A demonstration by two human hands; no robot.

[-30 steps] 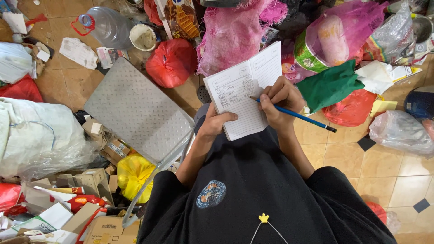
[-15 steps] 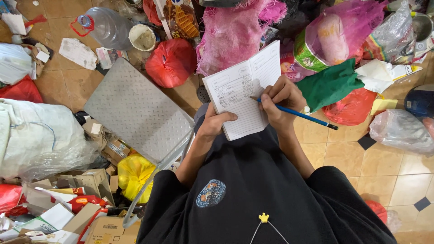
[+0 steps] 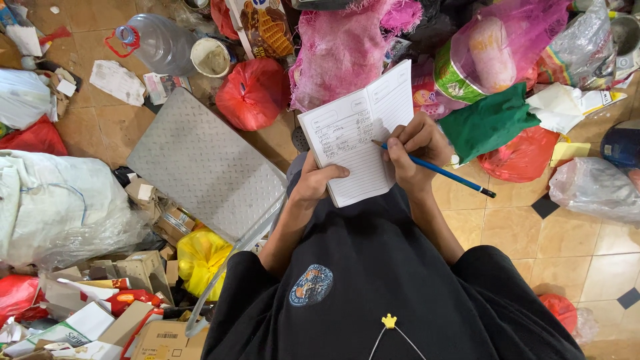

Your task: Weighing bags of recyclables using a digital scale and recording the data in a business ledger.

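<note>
While the right hand [image 3: 415,152] is pinching the blue pencil with a dark end [image 3: 440,171] between thumb and curled fingers, the tip is resting on the right-hand page of the small white lined notebook [image 3: 357,133]. The pencil shaft is slanting away from the grip, down and outward over the wrist side, which appears to keep the point steep enough for writing. The fingers are closed tightly around the shaft near the tip; the forearm is running back from the grip toward the black shirt [image 3: 373,293].

Just across the pages from that grip, the left hand [image 3: 317,183] is clamping the notebook's lower left corner, thumb lying over the page and fingers hidden beneath. This hold is likely bracing the open booklet against the pressure of the pencil. The notebook is being held open and tilted, in front of the body, between the two hands. Handwriting is showing on the left page; it is too small to read.

Beyond the notebook, a pink mesh sack [image 3: 340,50] is lying just past its upper edge. A folded green cloth [image 3: 490,120] is lying near the right hand's outer side. Outward from the left hand, a grey textured metal platform [image 3: 207,167] is sitting on the tan tiled floor [image 3: 533,233], with a red plastic bag [image 3: 253,93] beyond it.
</note>
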